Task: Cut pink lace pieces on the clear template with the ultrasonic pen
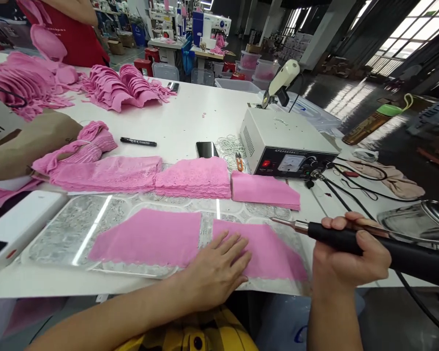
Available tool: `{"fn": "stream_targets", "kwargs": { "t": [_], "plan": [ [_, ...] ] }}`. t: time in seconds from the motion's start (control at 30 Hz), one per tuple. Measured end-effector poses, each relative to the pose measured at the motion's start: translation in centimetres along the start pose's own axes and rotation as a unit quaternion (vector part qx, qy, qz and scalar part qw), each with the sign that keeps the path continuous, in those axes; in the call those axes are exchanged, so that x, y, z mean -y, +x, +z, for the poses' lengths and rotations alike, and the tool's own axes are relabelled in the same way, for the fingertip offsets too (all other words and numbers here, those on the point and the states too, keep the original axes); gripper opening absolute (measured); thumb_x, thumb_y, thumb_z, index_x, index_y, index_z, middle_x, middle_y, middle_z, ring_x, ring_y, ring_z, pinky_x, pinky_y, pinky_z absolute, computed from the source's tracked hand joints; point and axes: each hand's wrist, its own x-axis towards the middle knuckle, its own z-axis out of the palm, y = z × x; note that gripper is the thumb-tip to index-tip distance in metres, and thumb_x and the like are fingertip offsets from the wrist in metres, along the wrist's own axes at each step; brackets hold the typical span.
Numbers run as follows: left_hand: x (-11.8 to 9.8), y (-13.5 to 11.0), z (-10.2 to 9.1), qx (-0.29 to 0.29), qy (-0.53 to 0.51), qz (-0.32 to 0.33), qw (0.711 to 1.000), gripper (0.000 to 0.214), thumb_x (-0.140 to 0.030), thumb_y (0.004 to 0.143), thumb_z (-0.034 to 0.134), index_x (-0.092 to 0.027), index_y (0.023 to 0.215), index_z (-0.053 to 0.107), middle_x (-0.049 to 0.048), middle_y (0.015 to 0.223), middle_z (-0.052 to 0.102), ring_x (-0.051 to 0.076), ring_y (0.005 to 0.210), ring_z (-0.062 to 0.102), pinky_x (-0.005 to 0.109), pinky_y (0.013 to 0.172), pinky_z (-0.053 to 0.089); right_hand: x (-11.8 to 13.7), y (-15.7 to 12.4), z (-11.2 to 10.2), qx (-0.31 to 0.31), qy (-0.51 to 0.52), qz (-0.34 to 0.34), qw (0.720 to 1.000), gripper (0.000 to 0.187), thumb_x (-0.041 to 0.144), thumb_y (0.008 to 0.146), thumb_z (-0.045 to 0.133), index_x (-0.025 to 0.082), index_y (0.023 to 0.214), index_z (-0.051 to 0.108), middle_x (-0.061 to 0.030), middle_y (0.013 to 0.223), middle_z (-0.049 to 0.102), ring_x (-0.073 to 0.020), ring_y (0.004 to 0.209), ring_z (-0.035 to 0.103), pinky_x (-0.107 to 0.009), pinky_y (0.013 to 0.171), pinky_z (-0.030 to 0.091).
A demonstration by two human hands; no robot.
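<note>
My left hand lies flat, fingers spread, on the inner part of a pink fabric panel. A matching pink panel lies to its left; both rest on a clear patterned mat. My right hand is wrapped round a corded hot-tip style tool with a black handle and thin metal tip. That tip hangs near the upper edge of the right panel; whether it touches is unclear. A slim metal piece, perhaps tweezers, also runs back from this hand. Behind lie stacked pink lace pieces and plain pink pieces.
A grey control box with a dial stands behind, cables running right. Nearby are orange snips, a phone, a marker and a metal-lidded container. A white device sits left. Across the table stands a person in red.
</note>
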Motion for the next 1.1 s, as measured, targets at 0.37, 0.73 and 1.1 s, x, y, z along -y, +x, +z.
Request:
{"fn": "stream_targets", "kwargs": {
  "t": [0.37,0.73,1.1],
  "plan": [
    [-0.7,4.2,2.7,0.065,0.004,-0.006,0.998,0.049,-0.048,0.099,0.045,-0.017,0.137,0.051,0.0147,0.147,0.048,0.031,0.137,0.045,0.048,0.113,0.034,-0.7,0.3,-2.8,0.000,-0.001,0.017,1.000,0.019,0.025,0.051,0.050,0.019,0.069,0.053,-0.0005,0.076,0.052,-0.0098,0.053,0.044,-0.028,0.049,0.040],
    [-0.9,4.3,2.6,0.061,0.009,-0.008,0.998,0.049,-0.049,0.098,0.046,-0.018,0.135,0.053,0.0143,0.145,0.051,0.031,0.134,0.048,0.048,0.111,0.035,-1.5,0.0,-3.0,0.039,0.004,0.031,0.999,0.019,0.024,0.056,0.051,0.019,0.074,0.052,0.0000,0.080,0.053,-0.0091,0.053,0.045,-0.027,0.051,0.041],
    [-0.8,4.3,2.8,0.055,0.003,-0.010,0.998,0.047,-0.048,0.098,0.047,-0.018,0.135,0.053,0.0142,0.146,0.050,0.032,0.135,0.047,0.049,0.111,0.036,-1.5,-0.1,-2.5,0.053,0.008,0.017,0.998,0.017,0.022,0.056,0.057,0.019,0.073,0.057,0.0009,0.074,0.059,-0.0109,0.054,0.051,-0.028,0.052,0.044]
  ]
}}
